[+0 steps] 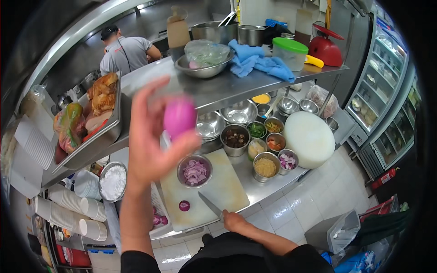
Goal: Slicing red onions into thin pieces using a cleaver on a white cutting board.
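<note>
My left hand (150, 143) is raised near the camera, with a peeled red onion (180, 117) held between thumb and fingers; both are blurred. In my right hand (235, 221) is the handle of a kitchen knife (211, 204), its blade resting over the front part of a worn white cutting board (228, 184). A small piece of red onion (184, 205) lies on the board, left of the blade. Behind it stands a steel bowl of sliced red onion (194, 171). More red onions (159, 219) sit in a white basket (157, 201) left of the board.
Steel cups of chopped food (266, 166) and a thick round white block (309, 140) stand right of the board. Overhead, a steel shelf (211, 90) carries a tray of chicken (116, 119) and a blue cloth (259, 63). Stacked cups (58, 208) stand left. A co-worker (126, 54) stands beyond.
</note>
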`<state>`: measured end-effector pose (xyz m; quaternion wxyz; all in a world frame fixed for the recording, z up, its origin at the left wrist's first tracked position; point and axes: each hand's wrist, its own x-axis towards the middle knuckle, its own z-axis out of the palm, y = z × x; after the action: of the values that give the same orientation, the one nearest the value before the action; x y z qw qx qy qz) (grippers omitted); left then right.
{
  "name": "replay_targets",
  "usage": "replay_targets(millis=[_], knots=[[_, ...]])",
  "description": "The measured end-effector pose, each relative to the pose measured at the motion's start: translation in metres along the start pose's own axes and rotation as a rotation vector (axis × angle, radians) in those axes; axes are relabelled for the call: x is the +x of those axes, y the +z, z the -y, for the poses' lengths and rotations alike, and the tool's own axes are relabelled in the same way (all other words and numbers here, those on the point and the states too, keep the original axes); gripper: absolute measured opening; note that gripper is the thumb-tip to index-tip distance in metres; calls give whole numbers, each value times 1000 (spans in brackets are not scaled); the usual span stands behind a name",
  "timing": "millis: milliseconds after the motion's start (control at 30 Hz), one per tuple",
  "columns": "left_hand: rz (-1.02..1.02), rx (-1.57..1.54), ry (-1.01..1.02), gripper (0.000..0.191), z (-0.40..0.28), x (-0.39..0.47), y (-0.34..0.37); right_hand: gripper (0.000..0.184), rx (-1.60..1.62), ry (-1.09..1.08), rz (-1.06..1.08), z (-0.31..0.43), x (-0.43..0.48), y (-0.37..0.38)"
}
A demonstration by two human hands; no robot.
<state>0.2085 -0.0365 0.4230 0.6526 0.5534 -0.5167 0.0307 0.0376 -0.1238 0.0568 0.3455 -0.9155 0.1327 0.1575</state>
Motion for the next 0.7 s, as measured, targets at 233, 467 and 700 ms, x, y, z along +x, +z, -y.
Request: replay_targets(millis=[233, 467, 700], knots=[[269, 930, -141, 53, 54, 183, -7, 27, 22, -66, -25, -5, 12, 10], [111, 949, 78, 52, 66, 156, -33, 32, 61, -101, -37, -27, 7, 44], [-48, 674, -125, 19, 38, -63, -27, 34, 28, -45, -26, -22, 20, 11]])
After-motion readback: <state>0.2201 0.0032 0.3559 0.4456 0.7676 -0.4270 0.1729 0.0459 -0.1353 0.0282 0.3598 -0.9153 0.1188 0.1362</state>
